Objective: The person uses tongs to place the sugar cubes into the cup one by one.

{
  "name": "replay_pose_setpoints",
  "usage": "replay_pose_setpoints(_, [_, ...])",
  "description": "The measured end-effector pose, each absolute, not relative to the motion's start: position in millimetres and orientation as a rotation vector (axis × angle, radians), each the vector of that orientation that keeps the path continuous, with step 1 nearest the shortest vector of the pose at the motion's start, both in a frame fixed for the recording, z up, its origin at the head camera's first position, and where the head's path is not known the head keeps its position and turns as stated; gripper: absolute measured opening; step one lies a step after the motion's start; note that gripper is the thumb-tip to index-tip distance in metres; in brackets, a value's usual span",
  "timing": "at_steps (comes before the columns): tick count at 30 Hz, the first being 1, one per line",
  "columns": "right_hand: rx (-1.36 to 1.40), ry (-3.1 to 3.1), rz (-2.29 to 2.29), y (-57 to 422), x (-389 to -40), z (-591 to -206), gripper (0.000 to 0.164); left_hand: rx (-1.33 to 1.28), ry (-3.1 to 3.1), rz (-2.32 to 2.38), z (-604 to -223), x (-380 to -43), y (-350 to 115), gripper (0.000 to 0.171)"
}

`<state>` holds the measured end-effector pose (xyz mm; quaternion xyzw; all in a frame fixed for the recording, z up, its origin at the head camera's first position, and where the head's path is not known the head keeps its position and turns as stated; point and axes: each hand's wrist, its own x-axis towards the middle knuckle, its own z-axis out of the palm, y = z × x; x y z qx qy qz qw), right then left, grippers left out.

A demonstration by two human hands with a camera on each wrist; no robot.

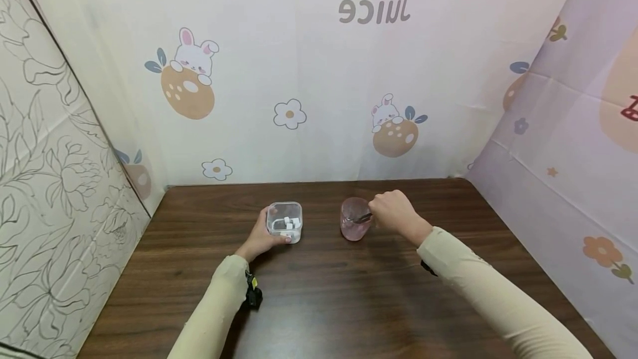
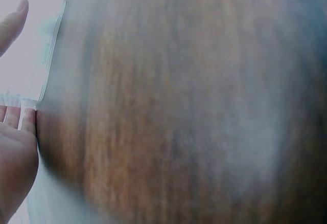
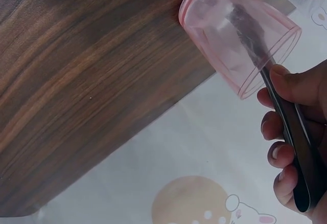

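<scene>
My left hand (image 1: 260, 238) grips a clear square plastic box (image 1: 284, 210), thumb along its near side and fingers at its left. Small white blocks (image 1: 294, 223) lie inside the box. To the right stands a transparent pink cup (image 1: 354, 231), upright on the table. My right hand (image 1: 396, 212) holds black tongs (image 3: 297, 155) with the fingers wrapped round the handle. The tongs' far end reaches through the cup's mouth. Something pale shows near the cup's bottom, too blurred to name. The left wrist view catches only part of the box and hand.
Both things stand on a dark wood-grain table (image 1: 319, 298), towards its far edge. Behind it hangs a printed cloth (image 1: 319, 65) with rabbits and flowers. More printed cloth (image 1: 563, 143) walls off the right, and a floral panel (image 1: 55, 181) the left.
</scene>
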<state>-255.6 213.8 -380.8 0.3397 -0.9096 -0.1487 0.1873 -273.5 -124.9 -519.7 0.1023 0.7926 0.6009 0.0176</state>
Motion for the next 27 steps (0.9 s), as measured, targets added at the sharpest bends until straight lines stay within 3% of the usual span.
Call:
replay_pose_setpoints(19, [0.904,-2.581,-0.372,228.1,-254.7,-376.3,0.040,0.305,2.429,1.868,-516.6,-272.6,-123.8,0.103])
replay_pose_setpoints(27, [0.851,-2.600,-0.344,234.2,-253.1,-365.4,0.036,0.293,2.441,1.855,-512.4,-269.0,-122.9,0.102])
